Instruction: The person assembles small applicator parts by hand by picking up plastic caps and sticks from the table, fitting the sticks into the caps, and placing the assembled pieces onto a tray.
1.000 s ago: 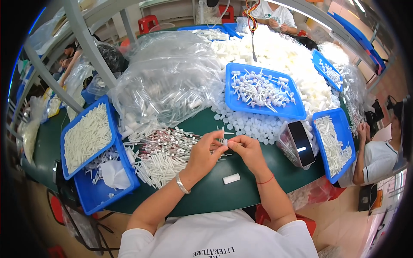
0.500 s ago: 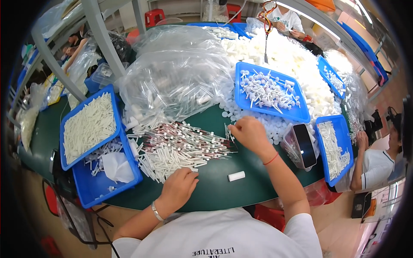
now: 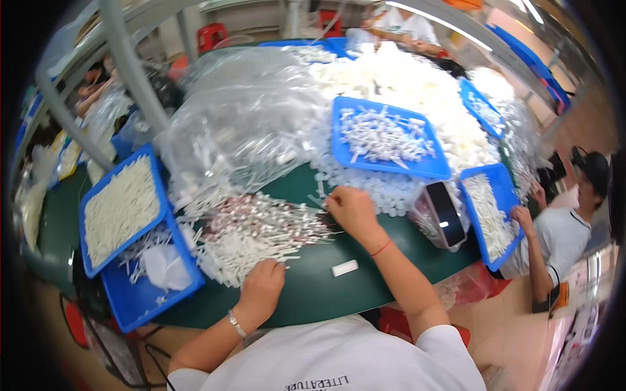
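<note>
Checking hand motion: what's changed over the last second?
Left hand moved left and toward the body, to the white tubes; right hand reached slightly forward. The small pale piece is no longer between them. A co-worker's hand came to the near right blue tray. The white cylinder stayed put.

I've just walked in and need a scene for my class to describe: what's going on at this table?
Someone is working bare-handed among small parts on a green table. The left hand is at the near edge of a heap of white sticks; the right hand is by the right end of the reddish-and-white pieces. Blur hides what either holds. A white cylinder lies nearby. On the right, a co-worker's hand is at the edge of a blue tray.
</note>
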`<action>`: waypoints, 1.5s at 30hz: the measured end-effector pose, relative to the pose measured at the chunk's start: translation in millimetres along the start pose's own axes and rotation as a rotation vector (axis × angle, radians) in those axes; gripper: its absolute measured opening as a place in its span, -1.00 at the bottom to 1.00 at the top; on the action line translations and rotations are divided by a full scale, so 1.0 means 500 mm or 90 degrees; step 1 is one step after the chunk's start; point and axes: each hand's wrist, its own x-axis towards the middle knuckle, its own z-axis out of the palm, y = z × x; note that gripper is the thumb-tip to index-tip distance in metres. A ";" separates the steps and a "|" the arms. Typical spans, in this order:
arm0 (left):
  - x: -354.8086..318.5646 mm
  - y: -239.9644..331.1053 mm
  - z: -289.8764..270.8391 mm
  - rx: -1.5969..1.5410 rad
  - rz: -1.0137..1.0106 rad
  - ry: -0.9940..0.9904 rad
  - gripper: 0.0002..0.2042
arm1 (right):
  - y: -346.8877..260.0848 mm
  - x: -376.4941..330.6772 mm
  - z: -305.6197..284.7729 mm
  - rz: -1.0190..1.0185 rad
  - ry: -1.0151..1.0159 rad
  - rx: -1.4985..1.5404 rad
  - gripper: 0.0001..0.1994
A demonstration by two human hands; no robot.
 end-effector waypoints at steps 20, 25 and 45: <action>0.163 0.012 0.009 -0.612 -0.317 0.053 -0.79 | -0.063 -0.067 -0.027 -0.056 -0.060 0.500 -0.87; 0.193 0.034 0.023 -0.676 -0.341 0.109 -0.89 | -0.046 -0.068 -0.036 -0.071 -0.005 0.459 -0.87; 0.164 -0.001 0.037 -0.708 -0.370 0.089 -0.91 | -0.032 -0.068 -0.017 -0.177 0.009 0.363 -0.93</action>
